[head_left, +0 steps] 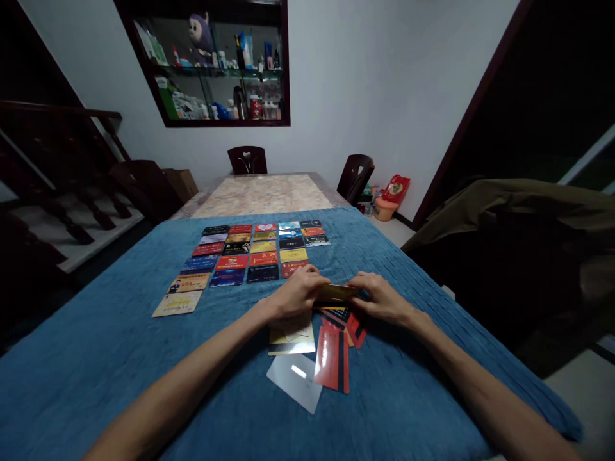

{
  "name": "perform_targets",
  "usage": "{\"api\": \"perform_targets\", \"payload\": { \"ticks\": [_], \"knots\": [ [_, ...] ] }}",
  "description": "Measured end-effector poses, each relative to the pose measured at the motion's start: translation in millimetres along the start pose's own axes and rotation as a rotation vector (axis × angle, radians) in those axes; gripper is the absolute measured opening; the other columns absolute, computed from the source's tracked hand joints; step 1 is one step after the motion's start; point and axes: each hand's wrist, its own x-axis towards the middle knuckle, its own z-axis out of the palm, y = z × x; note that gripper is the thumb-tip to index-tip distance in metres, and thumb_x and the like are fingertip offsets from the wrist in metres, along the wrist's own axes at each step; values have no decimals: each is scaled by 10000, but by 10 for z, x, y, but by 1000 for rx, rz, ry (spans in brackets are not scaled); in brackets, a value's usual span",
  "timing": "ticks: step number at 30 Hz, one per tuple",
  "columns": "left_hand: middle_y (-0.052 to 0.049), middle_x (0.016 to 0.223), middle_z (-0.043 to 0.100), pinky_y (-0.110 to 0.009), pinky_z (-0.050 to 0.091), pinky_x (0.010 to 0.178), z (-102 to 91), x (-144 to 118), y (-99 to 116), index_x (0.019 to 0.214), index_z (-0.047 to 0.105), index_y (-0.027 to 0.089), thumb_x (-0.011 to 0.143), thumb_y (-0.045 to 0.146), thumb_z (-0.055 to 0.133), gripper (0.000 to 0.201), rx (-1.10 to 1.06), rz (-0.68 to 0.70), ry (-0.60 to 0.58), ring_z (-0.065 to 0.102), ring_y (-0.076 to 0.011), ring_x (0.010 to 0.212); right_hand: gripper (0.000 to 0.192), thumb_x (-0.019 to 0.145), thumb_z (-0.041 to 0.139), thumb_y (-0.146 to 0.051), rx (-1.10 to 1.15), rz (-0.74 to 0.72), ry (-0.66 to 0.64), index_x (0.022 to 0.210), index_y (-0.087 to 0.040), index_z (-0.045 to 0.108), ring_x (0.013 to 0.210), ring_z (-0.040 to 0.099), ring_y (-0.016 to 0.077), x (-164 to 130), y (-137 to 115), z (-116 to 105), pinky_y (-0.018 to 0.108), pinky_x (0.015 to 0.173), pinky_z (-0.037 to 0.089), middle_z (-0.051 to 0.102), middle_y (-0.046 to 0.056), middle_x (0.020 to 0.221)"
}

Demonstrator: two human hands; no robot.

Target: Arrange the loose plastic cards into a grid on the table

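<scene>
both hands, left hand (296, 293) and right hand (382, 298), pinch a gold card (336, 292) over the blue tablecloth (96, 358).

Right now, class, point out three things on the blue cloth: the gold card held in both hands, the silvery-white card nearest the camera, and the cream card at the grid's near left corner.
Gold card (337, 292), head view, its exposed middle between the hands.
Silvery-white card (295, 381), head view, its centre.
Cream card (177, 303), head view, its centre.
</scene>
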Motion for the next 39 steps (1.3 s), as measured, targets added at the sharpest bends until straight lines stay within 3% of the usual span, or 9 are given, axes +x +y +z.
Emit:
{"api": "perform_targets", "payload": {
  "ticks": [5, 14, 25, 32, 39],
  "knots": [
    [-65, 932, 636, -314, 462, 874, 37, 2, -17, 1057, 689, 151, 802, -11, 505, 354, 17, -14, 5, 532, -210, 971, 172, 829, 589, -171, -56, -11, 21, 965, -189, 694, 778, 593, 190, -6, 1, 10, 310, 731, 419, 694, 46, 830],
    [-87, 986, 651, -349, 480, 905, 70, 8, -22, 1103, 686, 127, 772, -2, 495, 403, -10, -66, 86, 548, -222, 994, 381, 846, 572, -125, -205, -90, 119, 1222, -182, 582, 958, 598, 245, 6, 3, 102, 365, 798, 414, 700, 99, 1065],
    [-74, 1009, 668, -359, 500, 916, 79, 10, -40, 1101, 691, 158, 776, 26, 512, 394, -37, -114, 198, 583, -216, 1001, 468, 807, 585, -122, -369, -126, 256, 1265, -176, 505, 996, 577, 286, 20, -56, 182, 396, 837, 428, 644, 140, 1133],
    [-86, 1015, 674, -354, 504, 914, 74, 10, -45, 1108, 688, 138, 795, 42, 526, 364, -79, -113, 235, 597, -215, 1003, 368, 838, 576, -128, -423, -173, 348, 1202, -176, 554, 968, 566, 272, 26, -65, 185, 394, 843, 434, 638, 125, 1074],
    [-85, 1069, 662, -358, 498, 939, 58, 13, -37, 1164, 650, 159, 797, 36, 511, 412, -72, -118, 238, 595, -218, 1032, 405, 871, 579, -165, -421, -138, 425, 1271, -227, 592, 1047, 513, 295, 16, -71, 181, 424, 856, 470, 582, 128, 1143]
  ]
}}
